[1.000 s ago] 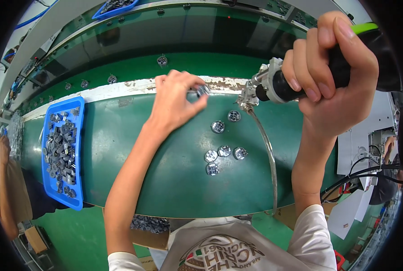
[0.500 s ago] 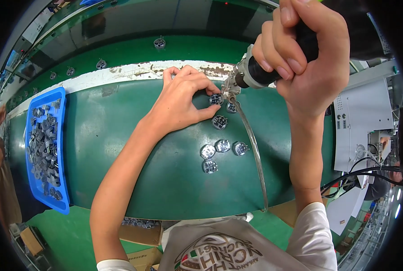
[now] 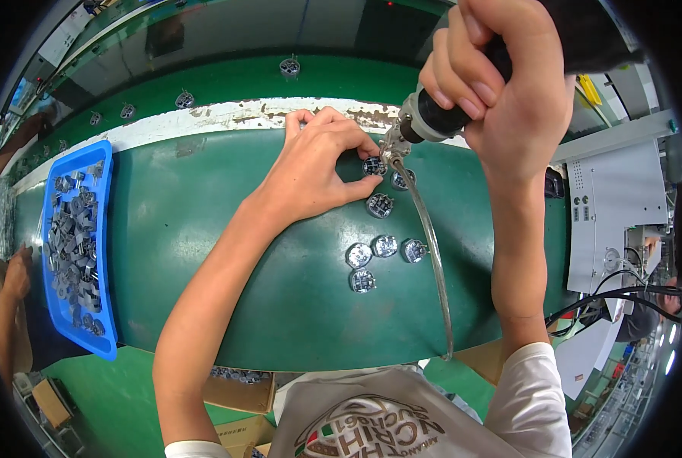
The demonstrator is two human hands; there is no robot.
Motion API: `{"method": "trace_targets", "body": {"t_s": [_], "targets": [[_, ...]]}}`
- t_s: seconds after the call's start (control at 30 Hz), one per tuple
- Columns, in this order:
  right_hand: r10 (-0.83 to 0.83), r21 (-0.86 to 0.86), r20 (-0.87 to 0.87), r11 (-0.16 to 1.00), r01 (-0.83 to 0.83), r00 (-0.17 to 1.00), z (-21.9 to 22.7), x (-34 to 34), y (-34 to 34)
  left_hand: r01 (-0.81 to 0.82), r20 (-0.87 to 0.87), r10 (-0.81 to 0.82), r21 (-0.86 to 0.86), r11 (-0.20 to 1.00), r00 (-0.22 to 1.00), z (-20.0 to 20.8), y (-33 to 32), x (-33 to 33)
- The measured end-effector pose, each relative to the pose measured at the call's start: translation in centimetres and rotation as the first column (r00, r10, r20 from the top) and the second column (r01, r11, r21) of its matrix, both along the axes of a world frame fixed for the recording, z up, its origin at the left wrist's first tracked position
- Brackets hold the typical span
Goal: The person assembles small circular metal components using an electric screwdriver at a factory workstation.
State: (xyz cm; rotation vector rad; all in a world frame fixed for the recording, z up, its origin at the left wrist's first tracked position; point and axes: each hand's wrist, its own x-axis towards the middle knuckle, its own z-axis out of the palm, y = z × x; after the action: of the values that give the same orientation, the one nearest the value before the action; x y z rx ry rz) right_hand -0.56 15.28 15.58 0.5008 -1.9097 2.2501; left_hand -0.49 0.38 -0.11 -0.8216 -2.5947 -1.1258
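Observation:
Between thumb and fingers, my left hand [image 3: 307, 168] pinches a small round metal component [image 3: 372, 166] with dark fittings on top, low over the green mat. My right hand [image 3: 513, 99] is wrapped around the black handle of a power screwdriver [image 3: 435, 116]. Its metal nose [image 3: 393, 146] is at the held component's right edge; whether the tip touches is hidden. From the nose a clear hose [image 3: 434, 267] runs down toward the mat's near edge. Similar components lie close by, one [image 3: 403, 179] beside the hose and another [image 3: 380, 204] below my thumb.
Several more round components [image 3: 362, 281] sit mid-mat. A blue tray [image 3: 110, 252] of small grey parts stands at left, near another person's hand [image 3: 19, 272]. Beyond a worn white ledge [image 3: 226, 114], components [image 3: 289, 66] rest on a green strip. A grey metal box [image 3: 616, 214] is at right.
My right hand and the screwdriver handle have swung left, while the nose stays at the held component. My left hand keeps its pinch. At far left, the other person's arms have moved.

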Motion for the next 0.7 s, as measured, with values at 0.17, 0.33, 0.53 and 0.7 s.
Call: {"method": "trace_targets", "body": {"t_s": [0.17, 0.33, 0.53, 0.7], "targets": [[-0.034, -0.035, 0.009, 0.999, 0.035, 0.999, -0.5, -0.4, -1.0, -0.016, -0.016, 0.016, 0.016, 1.0, 1.0, -0.1, 0.0, -0.1], [0.192, -0.004, -0.281, 0.98, -0.201, 0.94, -1.4, -1.9, 2.1, -0.027, 0.035, 0.029, -0.047, 0.999, 0.999, -0.1, -0.6, 0.3], [0.396, -0.117, -0.359, 0.879, -0.462, 0.845, 2.7, 0.0, 8.4, -0.066, -0.047, 0.067, 0.012, 0.998, 0.997, 0.5, 0.5, 0.5], [0.36, 0.017, -0.298, 0.928, -0.372, 0.884, 2.5, 0.5, 6.4, 0.041, -0.018, -0.044, -0.124, 0.991, 0.999, 0.4, -0.3, 0.1]]}}
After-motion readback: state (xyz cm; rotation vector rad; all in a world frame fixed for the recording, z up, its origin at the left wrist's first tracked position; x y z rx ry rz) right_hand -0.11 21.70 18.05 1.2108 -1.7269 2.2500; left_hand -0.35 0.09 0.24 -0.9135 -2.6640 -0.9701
